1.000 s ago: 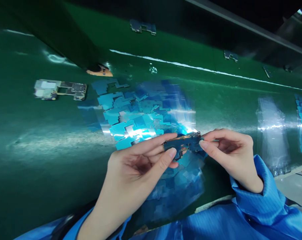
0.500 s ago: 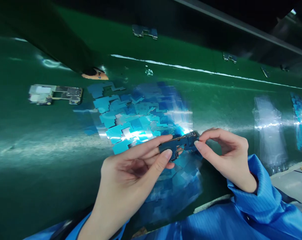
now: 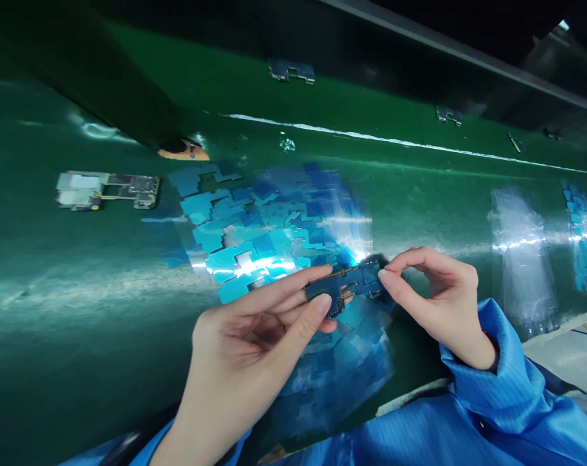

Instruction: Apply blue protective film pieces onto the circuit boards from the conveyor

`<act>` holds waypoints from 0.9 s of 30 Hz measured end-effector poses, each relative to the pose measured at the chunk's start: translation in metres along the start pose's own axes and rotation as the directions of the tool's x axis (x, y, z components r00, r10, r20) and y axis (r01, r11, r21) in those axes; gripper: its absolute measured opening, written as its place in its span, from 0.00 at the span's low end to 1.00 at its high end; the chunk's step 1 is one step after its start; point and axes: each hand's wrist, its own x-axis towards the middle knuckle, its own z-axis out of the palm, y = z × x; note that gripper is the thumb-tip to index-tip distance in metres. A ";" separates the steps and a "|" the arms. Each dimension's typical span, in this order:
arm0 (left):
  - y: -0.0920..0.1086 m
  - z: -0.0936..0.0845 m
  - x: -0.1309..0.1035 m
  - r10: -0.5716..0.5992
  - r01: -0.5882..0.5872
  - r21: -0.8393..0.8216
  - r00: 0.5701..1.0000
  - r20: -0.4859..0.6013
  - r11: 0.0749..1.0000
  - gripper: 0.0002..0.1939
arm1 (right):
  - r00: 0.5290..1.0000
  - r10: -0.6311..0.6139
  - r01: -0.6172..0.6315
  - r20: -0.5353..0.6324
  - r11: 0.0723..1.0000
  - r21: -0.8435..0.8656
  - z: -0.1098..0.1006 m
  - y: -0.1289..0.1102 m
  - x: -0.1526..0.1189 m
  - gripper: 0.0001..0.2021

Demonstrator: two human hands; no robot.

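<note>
A small dark-blue circuit board [image 3: 368, 277] with a notch in its edge is held up over a heap of blue film pieces [image 3: 208, 234]. My left hand [image 3: 254, 346] is closed on its left end, thumb on top and fingers behind and beneath. Thumb and forefinger of my right hand [image 3: 439, 291] pinch at the board's right corner; whether a thin film lies between those fingertips I cannot make out. The heap of cut film spreads behind and below the board, shiny and overlapping.
Another circuit board [image 3: 123, 188] lies to the left on the green mat [image 3: 79, 349]. Farther back lie more boards [image 3: 292, 71]. Clear plastic sheets [image 3: 523, 252] and a second blue film pile [image 3: 580, 233] are at the right. A dark post [image 3: 138, 84] stands behind.
The circuit board has tilted a little, and its left end sits slightly lower and further left. Both hands keep nearly the same grip. The view has shifted slightly.
</note>
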 end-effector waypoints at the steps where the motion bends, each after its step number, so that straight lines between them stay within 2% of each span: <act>1: 0.000 0.000 0.000 -0.004 0.004 -0.003 1.000 -0.001 1.000 0.13 | 1.000 0.009 -0.009 -0.009 1.000 0.000 -0.001 0.001 0.001 0.03; 6: 0.001 -0.003 0.000 0.000 -0.001 0.008 1.000 0.020 1.000 0.14 | 0.997 0.082 -0.081 -0.014 0.995 0.062 -0.006 0.007 0.007 0.02; 10: 0.002 -0.002 0.001 0.013 -0.013 0.009 0.999 0.038 1.000 0.14 | 0.977 0.171 -0.197 0.127 0.950 0.243 -0.005 0.006 0.007 0.03; 14: 0.003 0.004 -0.001 0.020 -0.020 -0.040 1.000 -0.020 0.999 0.12 | 0.957 0.201 -0.265 0.209 0.899 0.348 0.000 0.006 0.003 0.07; 20: 0.006 0.010 -0.003 -0.055 0.054 -0.050 0.998 -0.014 0.997 0.12 | 0.967 0.204 -0.243 0.154 0.918 0.313 0.003 0.007 0.000 0.05; 27: 0.000 0.009 0.004 -0.018 0.018 0.013 1.000 -0.012 1.000 0.08 | 0.975 0.160 -0.202 0.155 0.928 0.313 0.006 0.002 -0.003 0.04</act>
